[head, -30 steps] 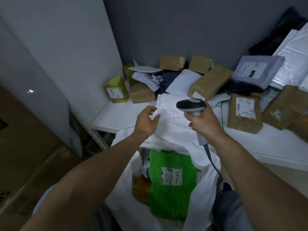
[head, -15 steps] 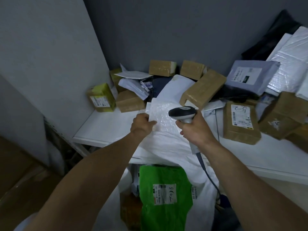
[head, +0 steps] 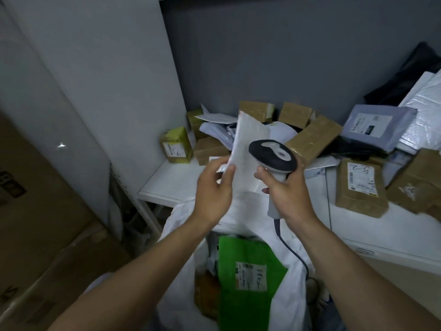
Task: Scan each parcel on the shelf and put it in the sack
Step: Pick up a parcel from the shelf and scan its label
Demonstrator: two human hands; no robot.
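Note:
My left hand grips the lower left edge of a white bubble mailer, which stands tilted upright above the shelf edge. My right hand holds a grey and black barcode scanner by its handle, right beside the mailer; its cable hangs down. The white sack is open below my hands, with a green parcel and a brown one inside. Several brown boxes and poly bags are piled on the white shelf.
A yellow-taped box sits at the shelf's left end by the grey wall. A labelled brown parcel and a grey poly bag lie to the right. Large cardboard cartons stand on the left.
My left hand has lifted the white mailer off the pile and turned it upright. The scanner in my right hand has risen slightly beside it.

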